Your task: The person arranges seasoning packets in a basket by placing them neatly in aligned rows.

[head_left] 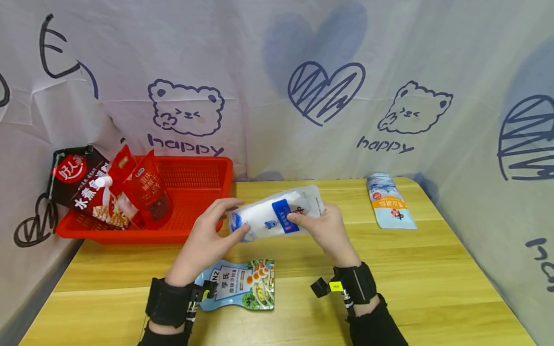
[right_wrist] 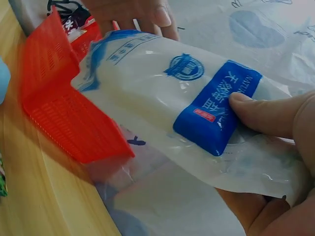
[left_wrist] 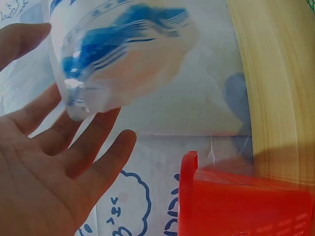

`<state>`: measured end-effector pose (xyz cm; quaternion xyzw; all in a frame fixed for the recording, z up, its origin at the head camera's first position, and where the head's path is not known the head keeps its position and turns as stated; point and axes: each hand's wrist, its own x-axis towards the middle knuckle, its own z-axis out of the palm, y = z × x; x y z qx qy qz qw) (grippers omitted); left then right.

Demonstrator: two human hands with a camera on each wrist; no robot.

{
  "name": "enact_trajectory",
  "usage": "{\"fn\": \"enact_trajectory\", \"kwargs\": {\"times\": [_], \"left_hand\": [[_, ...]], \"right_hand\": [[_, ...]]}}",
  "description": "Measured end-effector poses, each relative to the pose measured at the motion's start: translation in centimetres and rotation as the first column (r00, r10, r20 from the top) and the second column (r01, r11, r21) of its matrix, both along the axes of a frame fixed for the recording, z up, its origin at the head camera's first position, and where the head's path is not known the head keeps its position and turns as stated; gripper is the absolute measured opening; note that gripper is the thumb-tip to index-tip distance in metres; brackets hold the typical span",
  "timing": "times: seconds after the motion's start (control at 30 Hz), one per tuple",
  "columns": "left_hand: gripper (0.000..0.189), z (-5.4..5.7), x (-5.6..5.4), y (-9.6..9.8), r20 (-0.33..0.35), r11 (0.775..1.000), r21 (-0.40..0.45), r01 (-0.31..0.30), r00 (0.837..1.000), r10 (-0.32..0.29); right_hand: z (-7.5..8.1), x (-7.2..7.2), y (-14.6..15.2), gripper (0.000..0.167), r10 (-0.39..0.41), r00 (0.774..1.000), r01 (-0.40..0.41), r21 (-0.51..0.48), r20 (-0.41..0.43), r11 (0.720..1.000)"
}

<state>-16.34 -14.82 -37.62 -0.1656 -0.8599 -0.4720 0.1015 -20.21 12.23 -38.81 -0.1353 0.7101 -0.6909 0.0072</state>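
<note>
**Salt bag [head_left: 261, 218] aslant in mid-air, right end gripped**

Nearest, a sauce pouch [head_left: 259, 283] lies flat on the counter [head_left: 402, 288]. Beyond it, the salt bag is up between both hands, its long axis running crosswise, the right end tilted higher. The right hand [head_left: 331, 235] pinches that end, thumb on the label; the left hand [head_left: 205, 238] has its fingers spread wide about the other end, and whether they bear any weight I cannot tell. The red basket [head_left: 199, 211] stands beyond and to the left, the left hand nearer it; a black pouch [head_left: 71, 168] and a red pouch [head_left: 147, 185] lean inside. Far right, a blue packet [head_left: 387, 214] lies near the counter's back corner.
</note>
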Motion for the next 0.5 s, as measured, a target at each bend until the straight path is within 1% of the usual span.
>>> {"fn": "enact_trajectory", "kwargs": {"times": [0.23,0.4,0.5], "left_hand": [[0.05,-0.17,-0.11,0.45,-0.012,0.996,-0.082,0.035,0.999,-0.036],[0.045,-0.3,-0.1,0.58,0.014,0.992,-0.097,0.084,0.996,-0.083],[0.04,-0.42,-0.08,0.56,0.013,0.989,-0.107,0.101,0.995,-0.1]], "right_hand": [[0.06,0.06,-0.57,0.026,0.047,0.998,-0.043,0.088,-0.042,0.995],[-0.05,0.15,-0.84,0.025,0.089,0.995,-0.081,0.14,-0.053,0.987],[-0.07,0.24,-0.96,0.024,0.09,0.995,-0.081,0.163,-0.045,0.983]]}}
